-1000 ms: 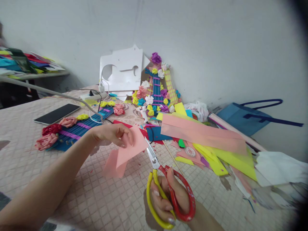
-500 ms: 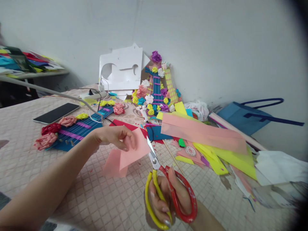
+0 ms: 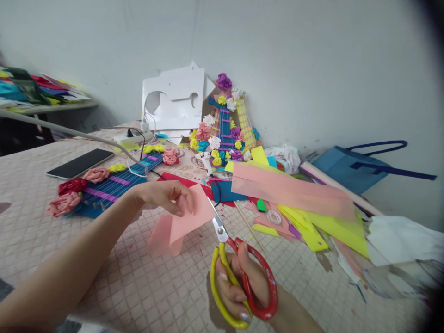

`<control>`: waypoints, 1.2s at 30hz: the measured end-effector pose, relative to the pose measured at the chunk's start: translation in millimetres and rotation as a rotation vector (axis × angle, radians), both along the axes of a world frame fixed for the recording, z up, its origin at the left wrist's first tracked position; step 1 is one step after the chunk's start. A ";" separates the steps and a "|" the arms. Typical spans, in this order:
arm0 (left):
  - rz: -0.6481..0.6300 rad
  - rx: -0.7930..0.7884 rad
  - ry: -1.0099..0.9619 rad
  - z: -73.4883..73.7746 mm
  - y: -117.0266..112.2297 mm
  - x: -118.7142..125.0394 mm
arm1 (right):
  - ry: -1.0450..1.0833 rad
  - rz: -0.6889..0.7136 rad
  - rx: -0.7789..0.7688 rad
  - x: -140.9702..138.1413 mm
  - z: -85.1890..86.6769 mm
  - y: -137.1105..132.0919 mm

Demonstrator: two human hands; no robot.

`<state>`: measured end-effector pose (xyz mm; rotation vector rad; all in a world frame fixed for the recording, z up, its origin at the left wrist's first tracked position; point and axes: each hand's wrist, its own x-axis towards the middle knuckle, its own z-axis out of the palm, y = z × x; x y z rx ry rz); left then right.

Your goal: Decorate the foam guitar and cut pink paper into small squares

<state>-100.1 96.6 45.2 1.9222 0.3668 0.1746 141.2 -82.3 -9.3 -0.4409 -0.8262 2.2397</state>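
Pinches pink paper (image 3: 196, 213) in the left hand (image 3: 169, 197) while gripping scissors (image 3: 219, 231) in the right hand (image 3: 256, 277).
In the head view, holds the paper above the tablecloth (image 3: 138, 277) by its far left part, likely to leave the right edge free for the blades (image 3: 214, 213); closes the right grip through the handles (image 3: 273, 282), probably for control, well apart from the left. Cannot confirm contact between blades and paper, or any join with the lower pink piece (image 3: 161, 238), half covered. Hides much of the right palm behind the handles; cuts off both forearms at the frame's edges.
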 end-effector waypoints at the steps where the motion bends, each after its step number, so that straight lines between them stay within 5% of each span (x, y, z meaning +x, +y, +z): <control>1: -0.006 0.009 0.001 -0.4 0.3 0.0 | 0.002 -0.001 0.001 0.2 -0.2 -0.1; 27: -0.083 0.057 0.018 2.4 -6.5 10.2 | 0.082 0.031 0.000 -0.4 0.2 0.9; 36: -0.131 0.087 -0.005 5.2 -10.2 14.9 | -0.039 0.030 -0.010 0.2 1.0 0.2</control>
